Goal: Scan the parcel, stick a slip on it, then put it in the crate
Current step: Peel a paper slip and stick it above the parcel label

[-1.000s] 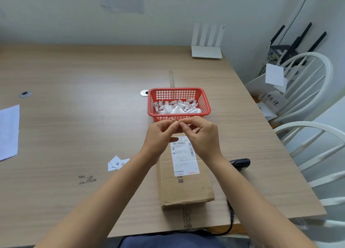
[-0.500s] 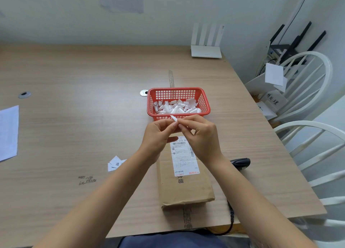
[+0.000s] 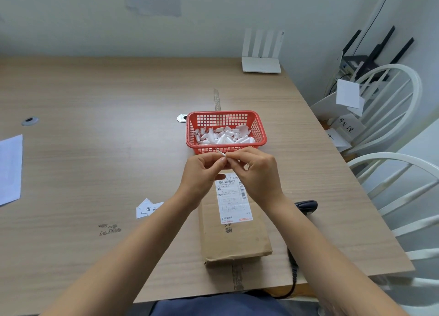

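pinching a small white slip (image 3: 222, 154) between the fingertips of our left hand (image 3: 202, 173) and right hand (image 3: 257, 170), we hold it above the parcel (image 3: 234, 235), just before the red basket (image 3: 225, 131) of rolled slips. the parcel lies near the table's (image 3: 95, 149) front edge; open tabletop spreads left. its label (image 3: 234, 200) reads "e73 065". a scanner (image 3: 307, 205) sits right.
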Available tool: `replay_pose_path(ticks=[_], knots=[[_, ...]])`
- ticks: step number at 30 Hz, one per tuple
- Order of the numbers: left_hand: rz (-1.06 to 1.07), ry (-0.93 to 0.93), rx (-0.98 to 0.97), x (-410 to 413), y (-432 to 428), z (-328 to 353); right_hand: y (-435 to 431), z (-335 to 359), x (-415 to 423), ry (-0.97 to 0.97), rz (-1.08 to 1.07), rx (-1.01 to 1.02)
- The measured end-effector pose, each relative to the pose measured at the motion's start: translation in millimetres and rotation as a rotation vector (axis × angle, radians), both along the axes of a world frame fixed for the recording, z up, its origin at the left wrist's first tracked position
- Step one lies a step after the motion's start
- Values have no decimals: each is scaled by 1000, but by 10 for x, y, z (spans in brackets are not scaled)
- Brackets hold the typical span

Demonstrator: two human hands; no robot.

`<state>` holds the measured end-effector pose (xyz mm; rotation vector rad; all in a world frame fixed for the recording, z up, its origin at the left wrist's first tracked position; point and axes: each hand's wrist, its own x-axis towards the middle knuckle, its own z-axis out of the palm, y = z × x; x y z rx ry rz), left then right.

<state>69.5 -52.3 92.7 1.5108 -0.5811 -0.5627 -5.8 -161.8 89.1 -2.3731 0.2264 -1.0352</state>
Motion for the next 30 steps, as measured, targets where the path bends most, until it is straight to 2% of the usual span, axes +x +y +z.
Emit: replay_pose_path(ticks=[17, 19, 23, 30], knots=[[53, -26, 61, 39, 3, 35, 16, 39, -7, 17, 27, -18], [66, -63, 83, 46, 7, 29, 25, 44, -15, 31, 19, -63], [66, -158, 142, 54, 10, 11, 31, 44, -20, 88, -30, -278], [83, -140, 133, 21, -25, -40, 11, 33, 5, 115, -65, -335]])
